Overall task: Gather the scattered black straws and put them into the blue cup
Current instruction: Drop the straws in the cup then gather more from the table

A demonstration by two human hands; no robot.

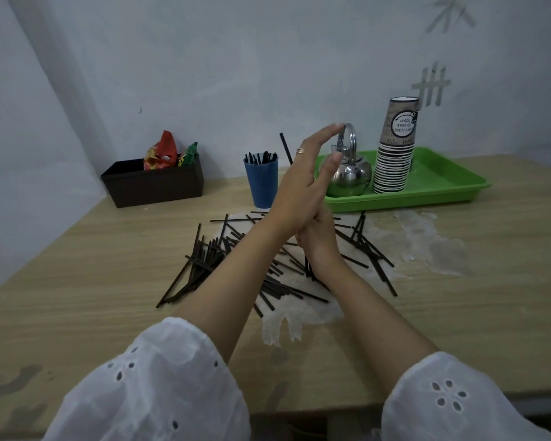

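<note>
1. The left hand (303, 186) is raised on edge with its fingers straight and together, its palm turned toward the other hand.
2. The right hand (320, 241) sits against the heel of that palm with its fingers curled. It seems to grip a small bundle (308, 270) whose ends show below its wrist, though the left hand hides the grip itself.
3. A lone straw (285, 148) rises behind the left hand; I cannot tell what holds it.
4. The blue cup (261, 186) stands upright just beside the left hand's outer edge, a little farther out, with some upright straws (261, 157) already in it.
5. Most black straws (210, 259) lie scattered on the table (77, 265), beneath both forearms and out to either side, so I judge most of the gathering remains.
</note>
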